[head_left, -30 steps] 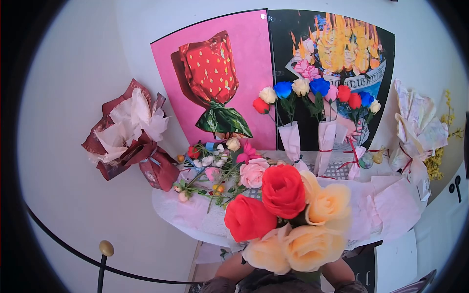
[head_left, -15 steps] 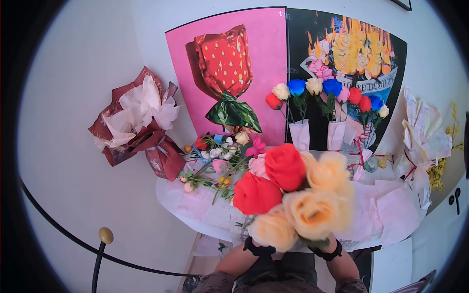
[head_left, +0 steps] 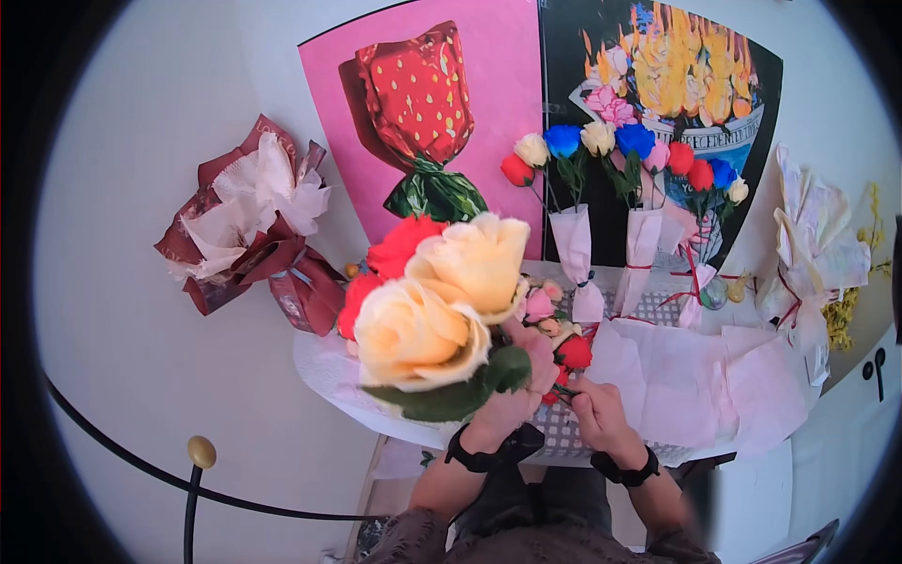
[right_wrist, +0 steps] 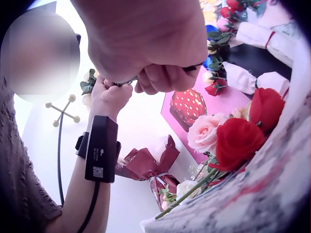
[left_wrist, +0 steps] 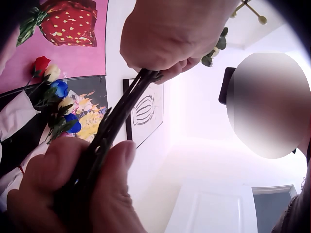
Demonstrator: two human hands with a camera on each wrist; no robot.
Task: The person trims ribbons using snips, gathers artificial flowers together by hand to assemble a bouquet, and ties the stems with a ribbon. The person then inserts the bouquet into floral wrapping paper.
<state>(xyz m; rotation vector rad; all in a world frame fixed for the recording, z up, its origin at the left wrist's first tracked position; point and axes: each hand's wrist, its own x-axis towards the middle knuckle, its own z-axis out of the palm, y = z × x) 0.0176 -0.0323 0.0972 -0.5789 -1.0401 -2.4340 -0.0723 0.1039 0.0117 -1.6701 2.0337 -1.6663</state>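
A bunch of large artificial roses, cream roses (head_left: 418, 329) in front and red roses (head_left: 406, 246) behind, leans left in the head view. My left hand (head_left: 507, 409) grips its stems just below the blooms and a broad green leaf (head_left: 451, 390). Farther down, my right hand (head_left: 601, 414) holds the stems' lower part, thumb along them. Between the hands in the left wrist view, the dark stems (left_wrist: 129, 109) run slanting, left hand (left_wrist: 170, 36) above and right hand (left_wrist: 73, 179) below. The right wrist view shows the right hand (right_wrist: 150, 48) with curled fingers.
Loose flowers, including a small red rose (head_left: 573, 352), lie on the white table (head_left: 413, 430). Wrapped roses (head_left: 639, 258) stand at the back. Pink paper sheets (head_left: 695, 385) cover the right side. A maroon-wrapped bouquet (head_left: 305, 282) stands left, a pale-wrapped one (head_left: 817, 244) right.
The rose bunch has moved left and tipped over, its blooms now pointing left. The hands, hidden behind the blooms before, now show side by side along the stems.
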